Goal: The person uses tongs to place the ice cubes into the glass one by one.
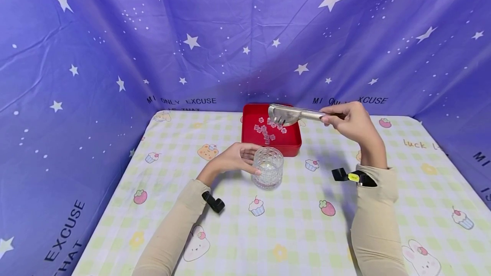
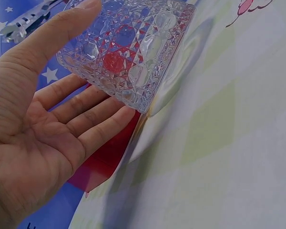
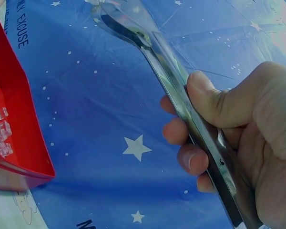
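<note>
A clear, cut-pattern glass (image 1: 268, 169) stands on the table cloth in front of a red tray. My left hand (image 1: 239, 158) holds it from the left side, thumb on the near wall and fingers reaching behind; in the left wrist view the fingers (image 2: 93, 117) are nearly straight against the glass. With my right hand (image 1: 350, 120) I grip metal tongs (image 1: 285, 115) by the handle, thumb on one arm and fingertips round the other. The tongs lie level above the tray, heads pointing left. Whether their tips hold anything, I cannot tell.
Several small clear cubes (image 1: 264, 130) lie in the red tray (image 1: 291, 150), which stands at the back of the table by a purple star-printed curtain (image 1: 230, 71). A checked cloth (image 1: 295, 233) with cartoon prints covers the table. Each wrist wears a black camera mount (image 1: 213, 202).
</note>
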Demonstrator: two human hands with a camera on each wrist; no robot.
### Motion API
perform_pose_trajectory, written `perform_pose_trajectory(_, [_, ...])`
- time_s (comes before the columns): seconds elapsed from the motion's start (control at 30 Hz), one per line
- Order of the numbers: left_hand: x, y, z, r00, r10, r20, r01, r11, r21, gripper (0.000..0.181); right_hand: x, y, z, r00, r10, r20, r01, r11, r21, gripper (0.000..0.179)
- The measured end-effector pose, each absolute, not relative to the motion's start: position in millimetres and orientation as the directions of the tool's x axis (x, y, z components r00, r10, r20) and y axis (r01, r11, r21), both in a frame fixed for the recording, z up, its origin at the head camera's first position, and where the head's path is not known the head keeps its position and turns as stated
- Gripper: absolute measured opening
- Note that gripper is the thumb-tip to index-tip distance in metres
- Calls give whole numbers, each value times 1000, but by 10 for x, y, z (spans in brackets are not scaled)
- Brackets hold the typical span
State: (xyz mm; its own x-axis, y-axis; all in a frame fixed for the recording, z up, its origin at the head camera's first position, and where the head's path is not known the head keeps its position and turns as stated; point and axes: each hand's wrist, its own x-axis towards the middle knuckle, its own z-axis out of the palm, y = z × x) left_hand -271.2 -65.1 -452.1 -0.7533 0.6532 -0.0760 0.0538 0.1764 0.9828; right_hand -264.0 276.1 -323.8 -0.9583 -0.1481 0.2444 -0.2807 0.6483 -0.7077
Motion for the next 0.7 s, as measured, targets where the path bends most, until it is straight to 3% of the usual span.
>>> perform_pose_trajectory(0.17, [-2717,-654,-4533,-748,660,-76,45,166,985,68,-2632,2763,-3225,-957,-177,232,-291,610,-737,20])
perform_pose_trajectory(0.7, [-2716,-666,-4512,-746,658,-99,32,185,982,71,-2604,2790,-3218,-926,-321,197,-365,640,-676,22])
